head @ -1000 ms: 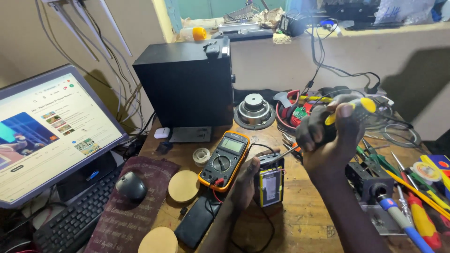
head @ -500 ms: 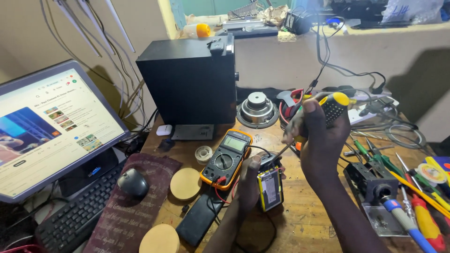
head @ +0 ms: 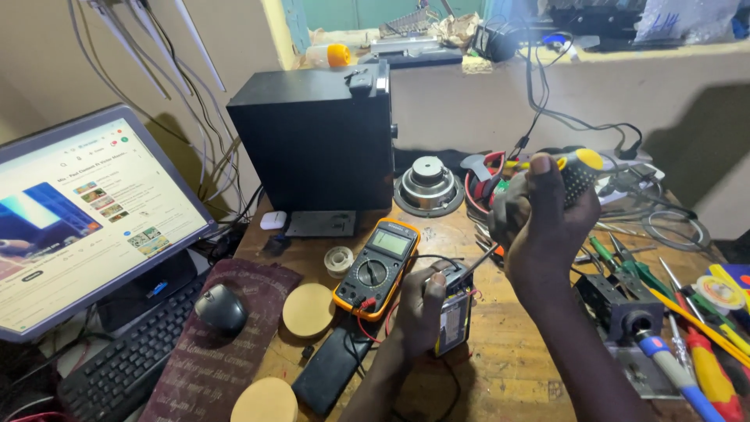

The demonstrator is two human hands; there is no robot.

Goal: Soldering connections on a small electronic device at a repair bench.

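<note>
1. The right hand [head: 547, 223] has its grip wrapped tight around the black-and-yellow handle of a screwdriver [head: 574, 168], thumb pointing up along it; the thin shaft slants down and left, and its tip reaches the top of the small grey battery pack [head: 453, 312].
2. The left hand [head: 422, 309] has its grip closed on that battery pack, fingers over its left side and top, holding it upright on the wooden bench [head: 508, 367].
3. Just left of the battery pack lies an orange-cased multimeter [head: 377, 266], with its red and black leads trailing toward the pack.
4. Below and left of the battery pack a black phone [head: 332, 367] lies flat, with a round tan disc [head: 308, 309] further left.
5. Behind the battery pack stand a black speaker box [head: 316, 141] and a bare speaker cone [head: 428, 184].
6. Right of the battery pack lies a spread of screwdrivers and pliers [head: 687, 328].
7. Far left of it are a mouse [head: 221, 309], a keyboard [head: 125, 367] and a lit monitor [head: 78, 219].
</note>
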